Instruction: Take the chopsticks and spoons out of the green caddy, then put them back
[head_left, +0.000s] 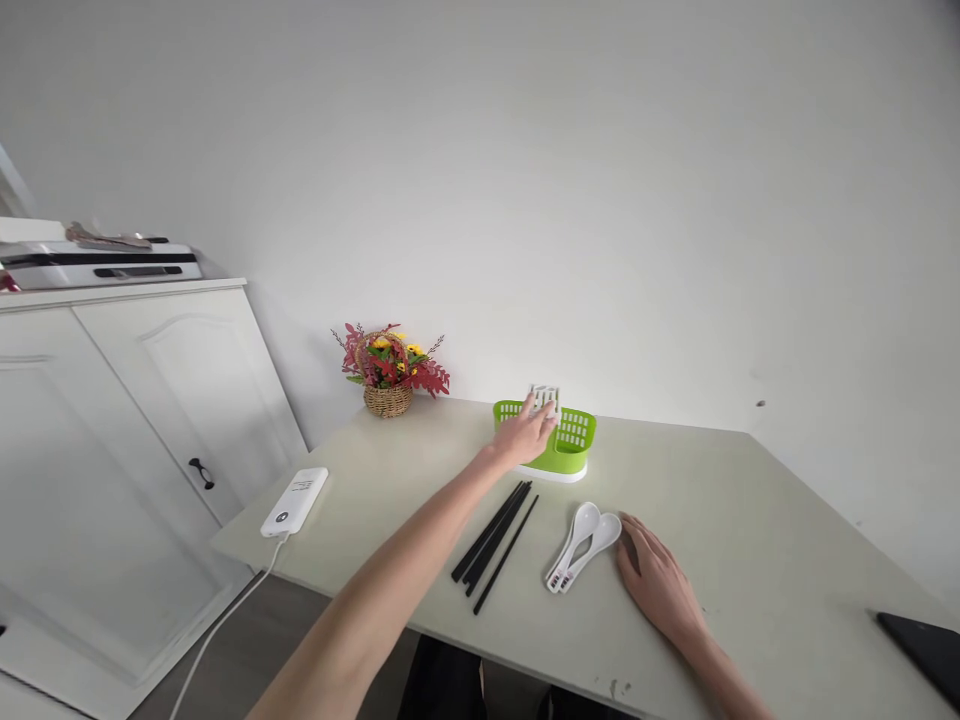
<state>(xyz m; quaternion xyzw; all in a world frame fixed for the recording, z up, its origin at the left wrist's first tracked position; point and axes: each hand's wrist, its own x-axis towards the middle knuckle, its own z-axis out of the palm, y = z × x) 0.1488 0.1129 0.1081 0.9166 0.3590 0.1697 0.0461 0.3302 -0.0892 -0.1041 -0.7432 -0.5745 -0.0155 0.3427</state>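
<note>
My left hand (523,436) reaches to a green utensil holder (574,458) with slotted sides and a white base. Its fingers lie over the white slotted piece (545,396) rising from the holder's middle; the thumb is hidden. My right hand (657,585) rests open on the table, palm down, its fingertips beside two white soup spoons (581,545). The spoons lie partly overlapping, bowls away from me. Between the spoons and my left forearm are several black chopsticks (495,540), most bunched together and one a little apart.
A wicker basket of artificial flowers (388,400) stands at the table's back left. On the left edge lies a white power bank (295,502) with a cable hanging down. A black flat device (922,645) sits at the right edge. White cabinets (202,400) stand left; the wall borders the back.
</note>
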